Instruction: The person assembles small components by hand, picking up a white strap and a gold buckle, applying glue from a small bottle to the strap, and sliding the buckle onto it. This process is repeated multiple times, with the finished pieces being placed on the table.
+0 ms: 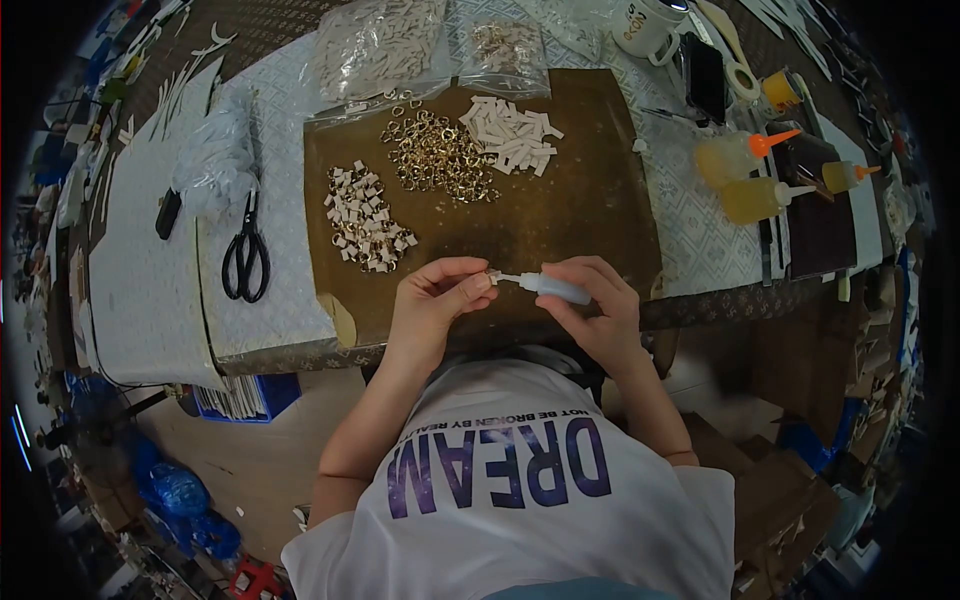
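My left hand (pixel 449 294) pinches a small pale piece (pixel 493 276) between thumb and fingers over the front of the brown mat (pixel 560 222). From the right, my right hand (pixel 594 301) grips a small white glue bottle (pixel 562 288), its thin nozzle pointing left and reaching the piece. Beyond my hands lie a pile of gold metal rings (pixel 432 155), a heap of flat pale strips (pixel 512 135) and, at the left, a pile of pale pieces fitted with rings (pixel 362 217).
Black scissors (pixel 246 262) lie left of the mat. Clear bags (pixel 375 48) of parts sit at its back edge. To the right stand yellow liquid bottles (pixel 752 200), a phone (pixel 703 78) and a white mug (pixel 648 30). A blue bin (pixel 275 394) is below the table.
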Demonstrator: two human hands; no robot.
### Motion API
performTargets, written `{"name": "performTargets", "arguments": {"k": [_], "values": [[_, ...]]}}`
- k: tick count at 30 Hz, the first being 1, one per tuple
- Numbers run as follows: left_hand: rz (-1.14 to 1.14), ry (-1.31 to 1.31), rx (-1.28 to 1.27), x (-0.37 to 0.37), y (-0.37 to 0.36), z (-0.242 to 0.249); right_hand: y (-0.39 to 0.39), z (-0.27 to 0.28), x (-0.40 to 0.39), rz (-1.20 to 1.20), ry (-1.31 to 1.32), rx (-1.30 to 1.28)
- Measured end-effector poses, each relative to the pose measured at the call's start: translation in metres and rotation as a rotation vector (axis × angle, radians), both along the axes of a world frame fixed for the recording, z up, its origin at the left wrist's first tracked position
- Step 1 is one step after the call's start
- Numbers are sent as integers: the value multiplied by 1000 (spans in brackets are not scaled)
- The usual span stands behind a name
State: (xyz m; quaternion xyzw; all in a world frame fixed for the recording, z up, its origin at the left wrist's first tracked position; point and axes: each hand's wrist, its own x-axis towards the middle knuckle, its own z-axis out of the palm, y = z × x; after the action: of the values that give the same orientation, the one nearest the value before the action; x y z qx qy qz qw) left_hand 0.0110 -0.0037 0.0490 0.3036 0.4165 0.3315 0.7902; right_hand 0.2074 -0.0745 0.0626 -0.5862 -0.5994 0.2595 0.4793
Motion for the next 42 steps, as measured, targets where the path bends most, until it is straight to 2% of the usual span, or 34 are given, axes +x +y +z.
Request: {"name": "performTargets", "arguments": {"k": [12,19,22,25,28,37,42], "values": [[-26,8,69,-1,-4,-9,-1,21,-9,-5,-131,-28],[-8,-33,-40,-2,-3,-10,0,14,-2,54,-67,-77],[0,-90,-141,-2,-1,-8,-1,0,7,50,196,-233],[-7,-88,-163,-2,-1,-6,-3,-12,10,-41,706,-307],[-10,-74,-149,-1,-2,-7,-4,-15,21,-55,862,-383],[-6,-60,-113,1,-4,-6,-7,-14,18,-16,690,-230],[15,-60,-114,2,-5,-4,-9,-1,8,20,398,-188]]}}
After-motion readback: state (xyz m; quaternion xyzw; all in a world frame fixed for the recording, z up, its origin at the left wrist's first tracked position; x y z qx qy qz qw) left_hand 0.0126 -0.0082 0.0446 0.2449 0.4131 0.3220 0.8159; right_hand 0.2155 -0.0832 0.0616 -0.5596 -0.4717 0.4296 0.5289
